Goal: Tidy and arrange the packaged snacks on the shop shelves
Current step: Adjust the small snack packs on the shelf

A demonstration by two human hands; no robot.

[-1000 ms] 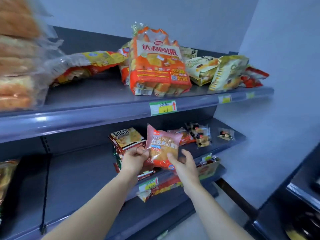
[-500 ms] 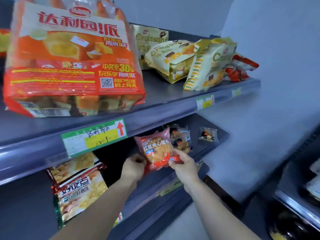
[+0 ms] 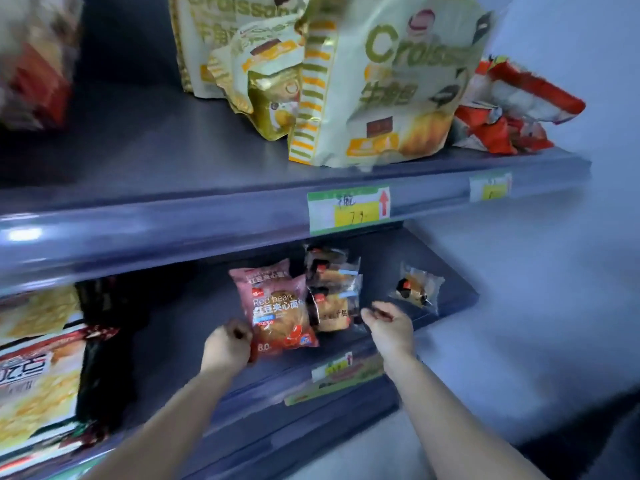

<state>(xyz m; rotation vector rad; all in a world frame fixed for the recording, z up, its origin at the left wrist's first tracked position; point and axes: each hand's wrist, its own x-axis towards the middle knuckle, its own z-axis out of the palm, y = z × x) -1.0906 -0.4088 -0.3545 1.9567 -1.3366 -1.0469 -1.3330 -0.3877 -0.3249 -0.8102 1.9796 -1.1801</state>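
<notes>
Right hand (image 3: 388, 323) has come off the red bean packet (image 3: 282, 317), now just beside the clear-wrapped pastries (image 3: 332, 303); fingers curled, grasp not determinable. Left hand (image 3: 227, 344) pinches the packet's lower-left corner. Packet: on lower shelf (image 3: 173, 323), overlapping a like pink packet. Judged nearly placed. Outstanding: croissant bags (image 3: 381, 81) above, tumbled; lone pastry (image 3: 417, 289).

Left of the red bean pack (image 3: 280, 313) you have bare shelf (image 3: 180, 323) as far as the dark, blurred packs (image 3: 104, 323). Right of it, clear packs (image 3: 332, 299) touch it, leaving no gap. Further right, open shelf runs to a lone small pack (image 3: 417, 287). Above it, the upper shelf lip (image 3: 173, 223) overhangs.
</notes>
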